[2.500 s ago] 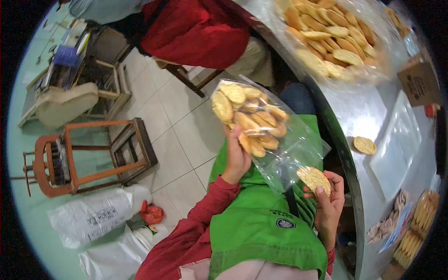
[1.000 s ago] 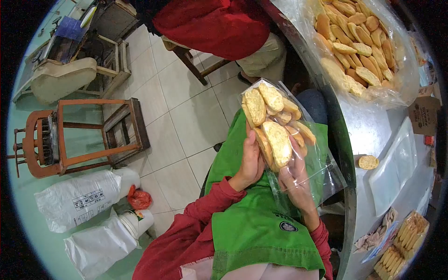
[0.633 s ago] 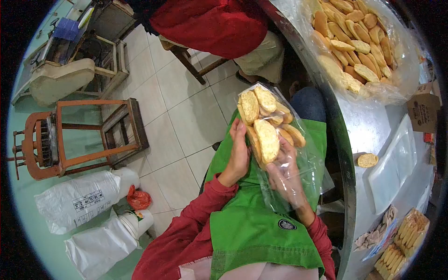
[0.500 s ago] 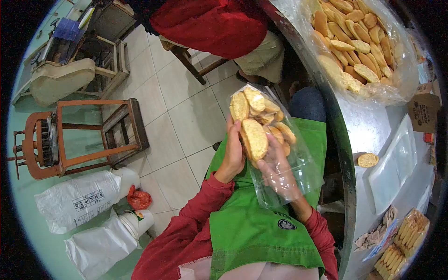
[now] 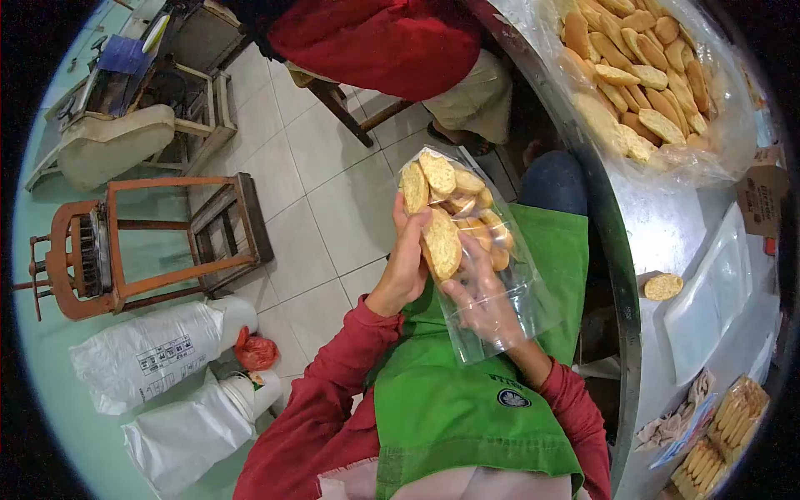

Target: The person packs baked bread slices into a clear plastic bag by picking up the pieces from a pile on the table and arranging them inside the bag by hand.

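A clear plastic bag [image 5: 533,300] partly filled with slices of toasted bread [image 5: 463,182] is held over my lap. My left hand [image 5: 402,265] wraps the bag's left side from outside, its thumb against the slices. Reaching in through the bag's near end, my right hand [image 5: 487,304] shows through the film. Its thumb and fingers close around the lower part of a large bread slice [image 5: 442,243]; the exact contact is partly hidden by glare. The other slices lie stacked at the bag's far end.
On the metal table [image 5: 658,225] at right stand a big bag of bread slices [image 5: 642,75], one loose slice [image 5: 663,287], flat plastic bags [image 5: 708,292] and packed bread [image 5: 721,437]. Another person in red [image 5: 375,42] sits ahead. A wooden frame [image 5: 175,242] and white sacks [image 5: 158,354] stand left.
Both hands and the bag have shifted slightly left. The large slice sits a little further left and up, with my right hand still inside the bag.
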Motion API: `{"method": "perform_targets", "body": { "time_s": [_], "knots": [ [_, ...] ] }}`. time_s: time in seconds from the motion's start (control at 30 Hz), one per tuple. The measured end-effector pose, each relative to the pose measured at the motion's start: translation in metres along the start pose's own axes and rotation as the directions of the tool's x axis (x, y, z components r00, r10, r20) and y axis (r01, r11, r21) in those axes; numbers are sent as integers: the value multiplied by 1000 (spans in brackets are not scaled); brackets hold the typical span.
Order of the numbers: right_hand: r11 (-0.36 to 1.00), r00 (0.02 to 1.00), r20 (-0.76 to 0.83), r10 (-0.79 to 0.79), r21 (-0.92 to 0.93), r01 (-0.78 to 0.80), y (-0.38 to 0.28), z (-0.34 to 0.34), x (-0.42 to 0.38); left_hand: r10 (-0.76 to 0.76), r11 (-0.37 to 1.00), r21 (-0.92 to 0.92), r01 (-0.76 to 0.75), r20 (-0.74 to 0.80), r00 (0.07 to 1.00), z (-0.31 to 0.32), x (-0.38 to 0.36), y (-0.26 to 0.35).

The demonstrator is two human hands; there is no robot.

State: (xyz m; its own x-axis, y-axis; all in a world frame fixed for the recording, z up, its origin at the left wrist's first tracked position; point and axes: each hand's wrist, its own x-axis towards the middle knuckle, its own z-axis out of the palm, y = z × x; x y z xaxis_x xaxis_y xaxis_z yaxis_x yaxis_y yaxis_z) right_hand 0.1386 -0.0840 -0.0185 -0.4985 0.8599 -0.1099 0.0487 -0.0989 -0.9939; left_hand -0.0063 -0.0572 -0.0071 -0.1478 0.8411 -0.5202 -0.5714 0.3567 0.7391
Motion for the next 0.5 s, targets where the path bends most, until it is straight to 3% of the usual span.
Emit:
{"method": "perform_targets", "body": {
  "time_s": [0.1, 0.23, 0.5],
  "knots": [
    [997, 999, 31, -8, -72, 10, 3, -1, 0, -36, 999, 23, 36, 25, 999, 1, -2, 6],
    [990, 989, 40, 142, 11, -142, -9, -3, -2, -84, 994, 67, 82, 35, 996, 1, 0, 11],
    [977, 980, 51, 190, 89, -194, -8, -5, -4, -130, 987, 100, 128, 20, 991, 10, -2, 18]
  ]
}}
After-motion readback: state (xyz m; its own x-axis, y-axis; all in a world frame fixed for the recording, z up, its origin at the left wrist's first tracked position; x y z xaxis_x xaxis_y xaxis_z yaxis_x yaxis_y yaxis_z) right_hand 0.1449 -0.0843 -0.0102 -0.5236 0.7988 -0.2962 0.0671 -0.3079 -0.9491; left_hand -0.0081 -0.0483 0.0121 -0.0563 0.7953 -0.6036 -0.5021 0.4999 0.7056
